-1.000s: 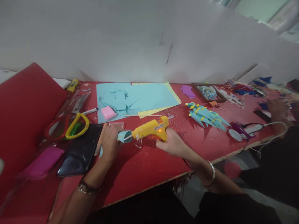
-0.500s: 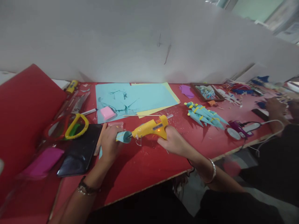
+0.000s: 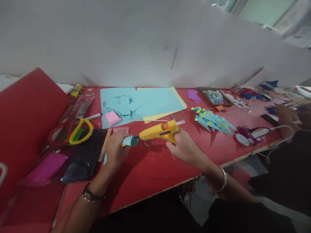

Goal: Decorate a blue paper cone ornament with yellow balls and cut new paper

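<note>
My left hand [image 3: 116, 148] is closed around a rolled light-blue paper cone [image 3: 130, 140], whose open end faces right. My right hand [image 3: 186, 145] grips a yellow hot glue gun [image 3: 157, 131] by its handle; a small orange light glows on its side. The gun's nozzle is at the mouth of the cone; whether it touches the paper I cannot tell. A clear glue stick [image 3: 180, 122] pokes out of the gun's back. Several finished blue paper cones with yellow trim [image 3: 211, 120] lie in a pile to the right.
Blue paper sheets [image 3: 157, 100] with cut scraps lie at the back, a pink block [image 3: 112, 117] on them. Yellow-handled scissors [image 3: 81, 131] and a black phone-like slab [image 3: 80, 161] are at left. A tray [image 3: 215, 97], a purple device [image 3: 250, 134] and another person's hand [image 3: 286, 115] are at right.
The glue gun has moved slightly right, its nozzle drawing back from inside the cone toward the rim. The left hand still holds the cone, turned a little.
</note>
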`<state>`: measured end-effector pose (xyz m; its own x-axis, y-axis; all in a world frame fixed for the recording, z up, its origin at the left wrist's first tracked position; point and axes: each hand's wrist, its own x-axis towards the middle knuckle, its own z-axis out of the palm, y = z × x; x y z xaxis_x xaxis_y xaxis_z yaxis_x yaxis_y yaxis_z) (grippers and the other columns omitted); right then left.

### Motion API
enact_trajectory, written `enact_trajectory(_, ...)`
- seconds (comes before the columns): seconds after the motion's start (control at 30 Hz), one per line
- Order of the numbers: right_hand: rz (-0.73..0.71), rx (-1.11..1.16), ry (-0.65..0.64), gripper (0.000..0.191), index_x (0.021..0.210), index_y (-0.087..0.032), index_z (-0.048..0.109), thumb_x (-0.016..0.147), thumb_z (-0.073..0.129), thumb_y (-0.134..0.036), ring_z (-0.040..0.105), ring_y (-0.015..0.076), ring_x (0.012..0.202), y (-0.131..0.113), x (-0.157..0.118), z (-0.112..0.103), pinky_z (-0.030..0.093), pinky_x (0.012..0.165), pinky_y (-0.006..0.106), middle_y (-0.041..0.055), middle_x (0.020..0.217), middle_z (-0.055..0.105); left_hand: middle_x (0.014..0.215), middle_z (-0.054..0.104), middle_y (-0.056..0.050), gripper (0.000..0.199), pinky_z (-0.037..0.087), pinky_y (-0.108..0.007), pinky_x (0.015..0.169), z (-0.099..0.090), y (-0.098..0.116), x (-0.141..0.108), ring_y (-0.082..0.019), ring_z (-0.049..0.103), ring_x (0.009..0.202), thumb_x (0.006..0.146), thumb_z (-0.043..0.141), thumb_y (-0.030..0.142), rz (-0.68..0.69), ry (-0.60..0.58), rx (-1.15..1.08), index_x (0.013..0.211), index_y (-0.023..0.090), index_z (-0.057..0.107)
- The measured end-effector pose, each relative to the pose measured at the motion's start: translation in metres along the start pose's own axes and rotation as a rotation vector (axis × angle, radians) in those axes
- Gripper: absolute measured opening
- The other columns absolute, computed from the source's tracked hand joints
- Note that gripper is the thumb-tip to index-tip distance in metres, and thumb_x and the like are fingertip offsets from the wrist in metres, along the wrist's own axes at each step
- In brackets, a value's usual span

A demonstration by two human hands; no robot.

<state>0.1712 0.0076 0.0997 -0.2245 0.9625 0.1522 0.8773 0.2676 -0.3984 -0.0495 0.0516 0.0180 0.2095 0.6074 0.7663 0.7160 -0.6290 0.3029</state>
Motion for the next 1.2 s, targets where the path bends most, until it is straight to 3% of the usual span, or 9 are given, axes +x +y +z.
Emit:
enact_trajectory(0.23,-0.021,-0.102,0.052,0.025,0.086,-0.013,0.057,0.072,0.041,-0.025,0.051,0.0173,0.064,0.0007,0.0014,0.0022,0.034,0.051,0.028,0.0105,0.084,0.057,0.061,0.059,0.000,0.006,0.041,-0.026,0.061,-0.0003,0.0018,-0.0020,-0.016,0.056,0.064,0.067,0.050,0.016,-0.100,-0.117,0.017,0.065,0.021,0.049)
enact_trajectory(0.53,-0.031,-0.088,0.055,0.032,0.096,-0.015,0.055,0.076,0.044,-0.037,0.052,0.0175,0.069,0.0011,0.0014,0.0022,0.037,0.053,0.028,0.0106,0.095,0.053,0.056,0.056,0.003,0.005,0.035,-0.022,0.049,0.0012,0.0037,-0.0048,-0.013,0.052,0.052,0.068,0.051,0.019,-0.211,-0.178,0.005,0.063,0.021,0.050)
enact_trajectory(0.87,-0.078,-0.051,-0.033,0.035,0.097,-0.013,0.055,0.073,0.047,-0.036,0.052,0.0178,0.066,0.0038,0.0012,0.0072,0.037,0.053,0.028,0.0091,0.087,0.055,0.054,0.061,0.003,0.003,0.033,-0.021,0.045,-0.0001,0.0065,-0.0066,-0.012,0.052,0.044,0.068,0.053,0.019,-0.238,-0.184,0.022,0.066,0.022,0.053)
enact_trajectory(1.03,-0.087,-0.068,-0.056,0.037,0.103,-0.012,0.053,0.072,0.044,-0.030,0.052,0.0165,0.063,0.0048,0.0016,0.0046,0.036,0.051,0.028,0.0118,0.095,0.054,0.047,0.057,0.006,0.005,0.035,-0.024,0.051,-0.0013,0.0047,-0.0054,-0.011,0.049,0.039,0.067,0.054,0.021,-0.247,-0.181,0.097,0.062,0.022,0.053)
enact_trajectory(1.2,-0.099,-0.113,-0.081,0.034,0.100,-0.015,0.053,0.070,0.043,-0.026,0.052,0.0158,0.062,0.0095,0.0027,0.0045,0.036,0.051,0.028,0.0092,0.090,0.054,0.048,0.058,0.005,0.006,0.034,-0.023,0.052,-0.0045,0.0072,-0.0022,-0.011,0.051,0.042,0.069,0.050,0.021,-0.315,-0.347,0.177,0.065,0.021,0.055)
